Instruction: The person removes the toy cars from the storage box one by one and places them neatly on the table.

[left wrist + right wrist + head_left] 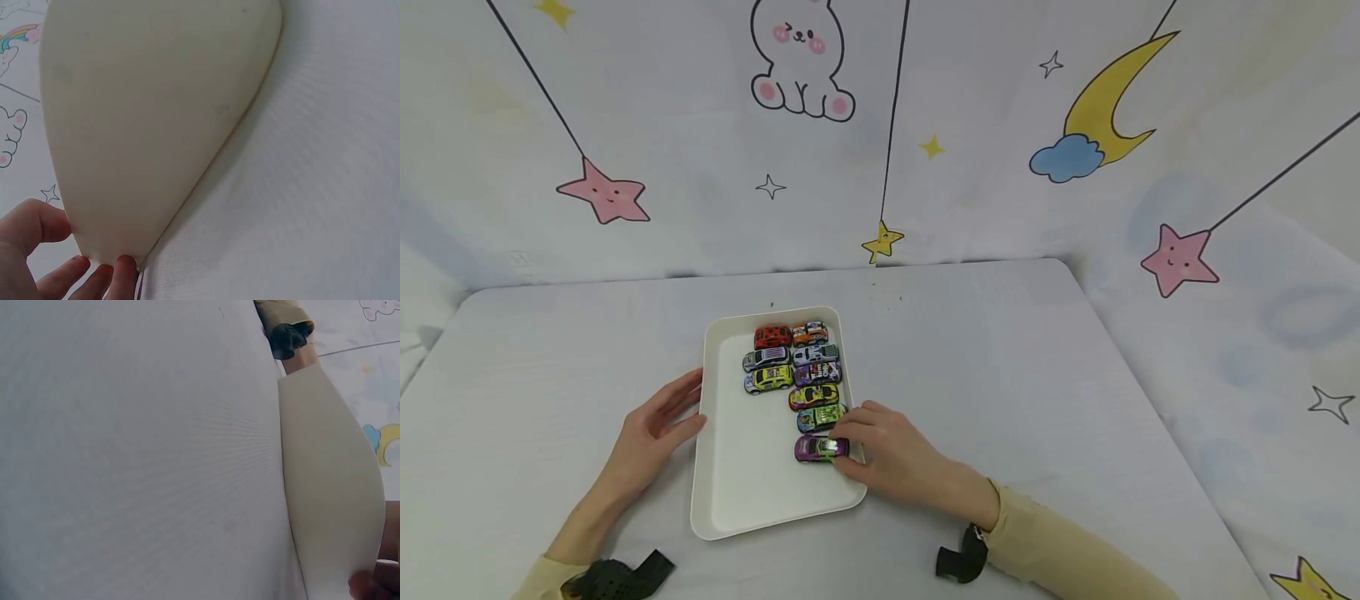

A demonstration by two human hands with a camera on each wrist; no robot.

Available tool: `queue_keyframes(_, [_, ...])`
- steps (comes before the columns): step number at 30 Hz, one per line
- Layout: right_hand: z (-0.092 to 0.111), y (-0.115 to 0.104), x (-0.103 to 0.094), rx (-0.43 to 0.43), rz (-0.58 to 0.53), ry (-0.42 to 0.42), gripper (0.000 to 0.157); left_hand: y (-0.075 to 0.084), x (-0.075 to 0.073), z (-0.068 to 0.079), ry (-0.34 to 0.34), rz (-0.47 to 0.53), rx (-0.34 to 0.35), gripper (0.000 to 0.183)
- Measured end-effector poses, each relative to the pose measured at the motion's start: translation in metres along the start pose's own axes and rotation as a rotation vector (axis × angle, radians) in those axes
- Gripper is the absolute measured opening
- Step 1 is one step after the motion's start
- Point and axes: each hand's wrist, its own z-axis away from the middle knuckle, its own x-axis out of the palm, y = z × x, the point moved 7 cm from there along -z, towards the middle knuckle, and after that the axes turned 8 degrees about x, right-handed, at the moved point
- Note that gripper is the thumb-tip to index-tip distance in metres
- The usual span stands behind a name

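A white tray [737, 492] lies on the table with several small toy cars in two columns. At its top left is a red car [772, 337], with a yellow car [768, 379] lower in that column. My right hand [887, 446] reaches over the tray's right rim and pinches a purple toy car [812, 449] between thumb and fingers. Just above that one sits a green car [818, 417]. My left hand [651, 437] rests its fingertips on the tray's left side, fingers spread and loosely bent. In the left wrist view, fingertips [127, 262] touch the tray's outer wall [156, 125].
The table [985, 358] is covered in a white cloth that continues on both sides of the tray. Behind it stands a fabric backdrop [700, 142] printed with stars, a moon and a bear. Black straps [966, 557] sit at both wrists.
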Motion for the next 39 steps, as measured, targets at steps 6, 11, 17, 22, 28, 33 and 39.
queue_keyframes(6, [-0.001,0.0,-0.007,-0.06,-0.042,0.074,0.022,0.001,0.001,-0.001,-0.003,-0.005,0.003,0.058])
queue_keyframes(11, [-0.003,0.003,-0.013,-0.06,-0.062,0.086,0.023,0.001,0.0,-0.002,-0.004,-0.007,-0.005,0.058])
queue_keyframes(17, [-0.005,0.006,-0.024,-0.055,-0.076,0.109,0.026,0.0,0.0,0.0,-0.006,-0.032,-0.016,0.058])
queue_keyframes(22, [-0.006,0.013,-0.033,-0.067,-0.106,0.147,0.027,0.0,0.0,0.0,-0.005,-0.036,-0.013,0.058])
queue_keyframes(28, [-0.009,0.024,-0.039,-0.042,-0.134,0.17,0.028,0.0,0.0,0.0,-0.003,-0.016,-0.005,0.058])
queue_keyframes(33, [-0.01,0.026,-0.046,-0.053,-0.125,0.209,0.03,0.0,0.0,0.0,-0.005,0.003,0.002,0.057])
queue_keyframes(39, [-0.012,0.034,-0.051,-0.014,-0.112,0.228,0.029,-0.003,0.0,0.001,-0.002,-0.05,-0.03,0.057])
